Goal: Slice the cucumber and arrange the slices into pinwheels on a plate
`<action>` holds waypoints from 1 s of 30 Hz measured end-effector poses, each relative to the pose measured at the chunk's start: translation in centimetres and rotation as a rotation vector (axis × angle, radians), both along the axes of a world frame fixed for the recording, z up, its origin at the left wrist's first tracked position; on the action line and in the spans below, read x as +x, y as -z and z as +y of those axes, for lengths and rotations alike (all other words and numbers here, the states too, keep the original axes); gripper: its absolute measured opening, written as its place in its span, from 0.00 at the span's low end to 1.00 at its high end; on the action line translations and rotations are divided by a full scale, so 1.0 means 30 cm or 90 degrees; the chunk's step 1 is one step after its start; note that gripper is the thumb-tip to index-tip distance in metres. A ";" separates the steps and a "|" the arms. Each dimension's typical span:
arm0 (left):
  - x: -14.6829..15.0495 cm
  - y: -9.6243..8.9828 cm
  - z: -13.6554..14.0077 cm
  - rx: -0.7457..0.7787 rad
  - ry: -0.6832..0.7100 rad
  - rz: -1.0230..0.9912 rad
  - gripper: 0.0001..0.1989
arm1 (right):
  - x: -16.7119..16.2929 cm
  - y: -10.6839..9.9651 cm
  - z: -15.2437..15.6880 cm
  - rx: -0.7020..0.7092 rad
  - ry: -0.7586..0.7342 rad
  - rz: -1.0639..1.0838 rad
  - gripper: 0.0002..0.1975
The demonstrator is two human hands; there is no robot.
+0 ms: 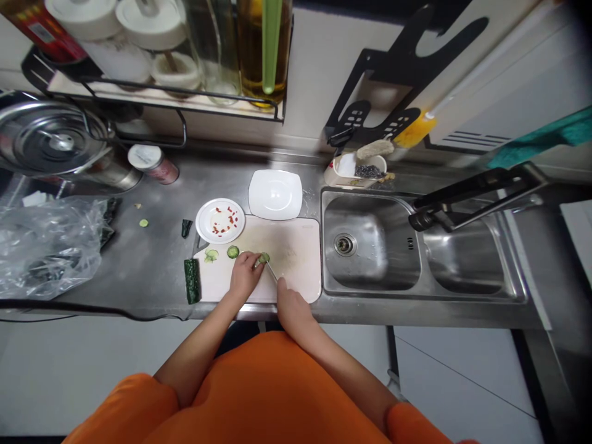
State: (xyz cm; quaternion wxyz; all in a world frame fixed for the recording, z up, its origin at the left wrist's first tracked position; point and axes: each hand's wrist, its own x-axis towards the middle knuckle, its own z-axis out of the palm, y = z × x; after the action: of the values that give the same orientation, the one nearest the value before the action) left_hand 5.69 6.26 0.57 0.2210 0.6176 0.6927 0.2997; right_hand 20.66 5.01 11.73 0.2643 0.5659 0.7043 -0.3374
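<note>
My left hand [245, 275] is closed at its fingertips on a green cucumber slice [264, 258] above the white cutting board [303, 259]. My right hand [292, 303] grips a knife [272, 271], its thin blade reaching up to the slice. Its handle is mostly hidden in my fist. To the left on the board lie another round cucumber piece [233, 251] and some thin pale-green slices [211, 255]. A dark green length of cucumber [192, 280] rests by the board's left edge, and a small cucumber end [186, 228] is farther back.
Behind the board stand a white plate with red bits [215, 233] and a white square dish [275, 194]. A double sink [374, 274] with a black faucet [472, 197] is on the right. Plastic bags [60, 240], a jar [155, 164] and a pot [60, 145] occupy the left.
</note>
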 end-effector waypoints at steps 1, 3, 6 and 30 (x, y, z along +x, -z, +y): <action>0.000 -0.002 0.000 -0.003 0.000 -0.002 0.11 | -0.003 -0.003 0.005 -0.011 0.007 0.003 0.19; 0.000 -0.004 0.001 -0.008 -0.001 -0.007 0.11 | -0.004 -0.006 0.012 -0.026 0.012 0.015 0.18; -0.001 -0.005 0.003 -0.021 0.000 -0.006 0.11 | 0.006 -0.008 0.007 -0.031 0.013 0.023 0.18; -0.020 -0.088 0.056 -0.134 -0.037 -0.069 0.06 | 0.162 -0.029 -0.059 -0.065 0.010 0.008 0.17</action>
State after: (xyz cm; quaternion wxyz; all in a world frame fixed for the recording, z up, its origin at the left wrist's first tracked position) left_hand 5.07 7.94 3.22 0.3129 0.5534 0.7251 0.2646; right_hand 25.51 3.23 12.61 0.2855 0.5553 0.6833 -0.3785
